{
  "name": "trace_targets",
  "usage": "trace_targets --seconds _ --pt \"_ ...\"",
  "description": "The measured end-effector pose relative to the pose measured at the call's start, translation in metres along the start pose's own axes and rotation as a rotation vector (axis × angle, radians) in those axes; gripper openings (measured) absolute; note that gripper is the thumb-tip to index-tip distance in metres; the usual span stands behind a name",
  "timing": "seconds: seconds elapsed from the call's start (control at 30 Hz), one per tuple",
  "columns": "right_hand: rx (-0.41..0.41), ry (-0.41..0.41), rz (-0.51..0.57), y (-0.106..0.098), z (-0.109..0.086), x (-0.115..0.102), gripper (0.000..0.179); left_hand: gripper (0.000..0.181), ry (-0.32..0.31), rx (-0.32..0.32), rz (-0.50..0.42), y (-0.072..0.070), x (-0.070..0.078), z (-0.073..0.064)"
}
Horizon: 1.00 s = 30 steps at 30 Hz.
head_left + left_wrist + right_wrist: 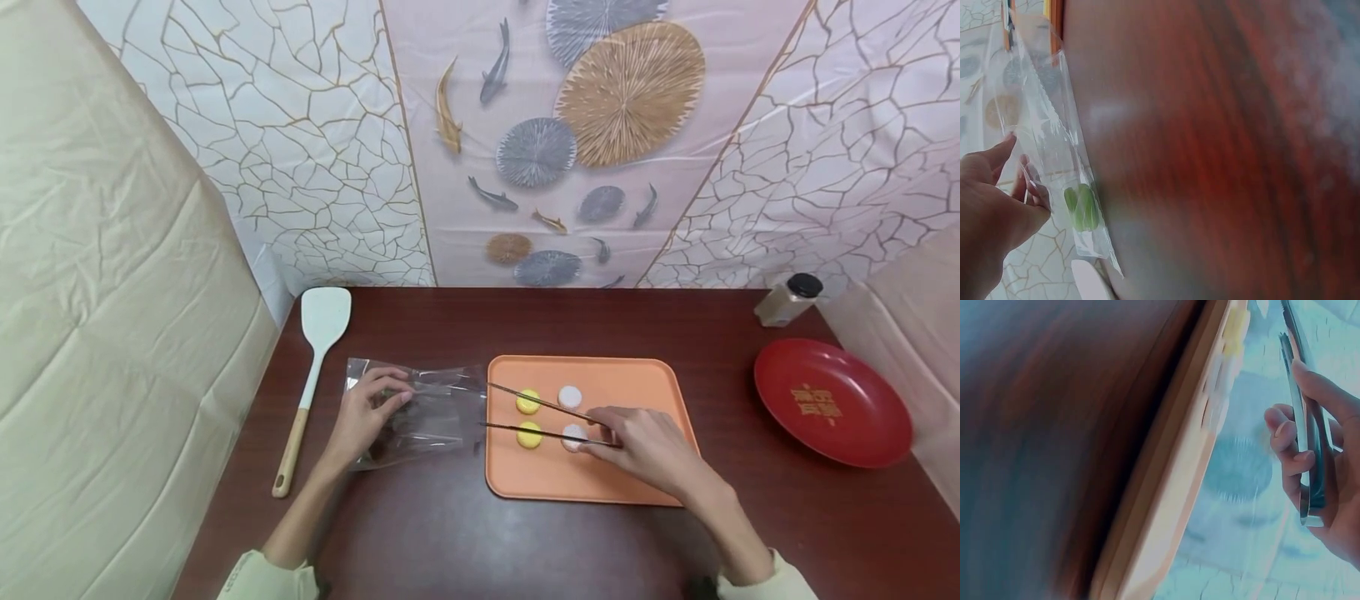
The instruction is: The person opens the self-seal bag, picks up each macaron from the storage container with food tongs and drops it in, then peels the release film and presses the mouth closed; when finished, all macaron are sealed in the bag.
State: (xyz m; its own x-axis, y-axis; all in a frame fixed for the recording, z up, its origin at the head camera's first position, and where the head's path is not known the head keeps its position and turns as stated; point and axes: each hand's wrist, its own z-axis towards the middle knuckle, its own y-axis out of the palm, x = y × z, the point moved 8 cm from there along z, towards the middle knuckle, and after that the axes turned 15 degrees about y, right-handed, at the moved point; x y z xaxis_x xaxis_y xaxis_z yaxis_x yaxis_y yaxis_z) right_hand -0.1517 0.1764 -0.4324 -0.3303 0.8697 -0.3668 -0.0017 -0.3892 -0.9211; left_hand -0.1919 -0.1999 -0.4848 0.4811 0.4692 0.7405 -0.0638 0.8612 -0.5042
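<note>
The left hand pinches a clear plastic bag on the counter; a green item shows inside. The right hand grips metal tongs, their arms parted above two yellow macarons and two whitish macarons on an orange tray. The tips reach the bag's tray-side end. A spatula lies left of the bag.

4 macarons on orange tray
</note>
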Motion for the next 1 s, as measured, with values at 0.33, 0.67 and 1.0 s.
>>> trace_targets --seconds 0.33,0.67,1.0 --pt "0.083 0.124 -0.092 -0.027 -0.023 0.053 0.029 0.006 0.025 0.004 0.015 0.0 0.002 0.0" --pt "0.02 0.258 -0.108 -0.026 -0.041 0.086 0.028 0.007 0.029 0.012 0.006 0.0 0.002 0.0" --pt "0.008 0.261 -0.101 -0.014 -0.053 0.096 0.023 0.006 0.019 -0.001 0.015 0.001 0.002 0.0"
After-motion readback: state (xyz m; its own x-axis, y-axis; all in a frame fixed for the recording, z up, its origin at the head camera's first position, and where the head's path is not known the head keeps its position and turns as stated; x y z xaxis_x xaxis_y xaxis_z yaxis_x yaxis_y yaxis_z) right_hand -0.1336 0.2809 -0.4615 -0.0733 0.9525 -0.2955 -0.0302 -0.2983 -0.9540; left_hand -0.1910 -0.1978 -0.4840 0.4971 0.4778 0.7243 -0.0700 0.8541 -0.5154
